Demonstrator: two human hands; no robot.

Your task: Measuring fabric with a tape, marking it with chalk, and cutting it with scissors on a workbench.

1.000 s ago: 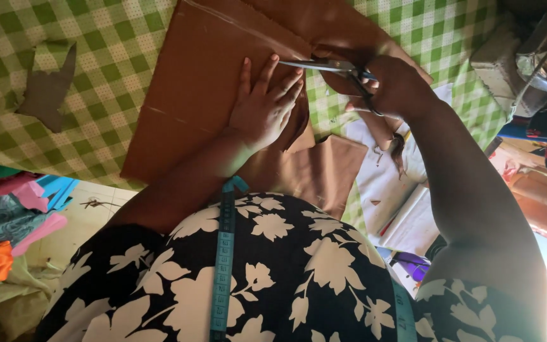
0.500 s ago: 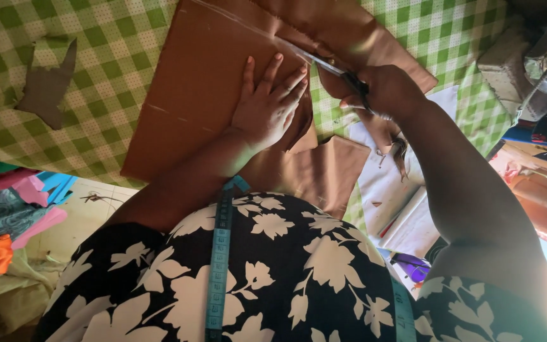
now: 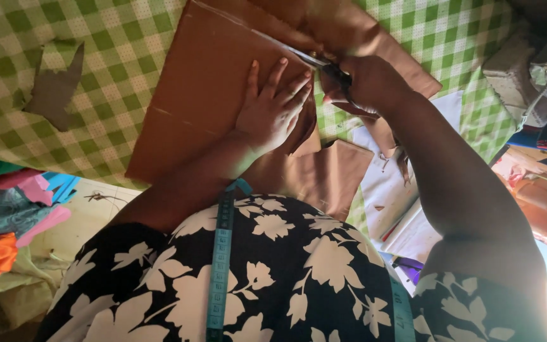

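Brown fabric (image 3: 216, 82) lies flat on the green-checked tabletop (image 3: 115, 57), one big folded piece, with a smaller brown piece (image 3: 330, 177) hanging off the near edge just below the hands.

Near: black floral dress, one teal tape measure (image 3: 221, 266) draped round the neck, both ends running down out of frame.

Left hand (image 3: 272, 114): forearm comes up from the lower left, palm down, fingers spread and pressed flat on the fabric. It grips nothing, just pins the cloth.

Right hand (image 3: 365, 82): arm reaches in from the right, elbow high, wrist bent inward. Fingers closed through the handles of one pair of scissors (image 3: 314, 61); the blades point up-left along the fabric edge, just beyond the left fingertips (blade gap too small to tell).

Right of the arms: white paper sheets (image 3: 390, 190) on the tabletop, a few brown scraps on them.

Left, near: a pile of coloured cloth (image 3: 14, 209), orange, pink, blue and grey, off the tabletop's edge.

Far left: one dark grey cut scrap (image 3: 55, 92) on the check cloth, well apart from the brown fabric.

Far right: a stone-grey block (image 3: 514, 79), partly out of frame.
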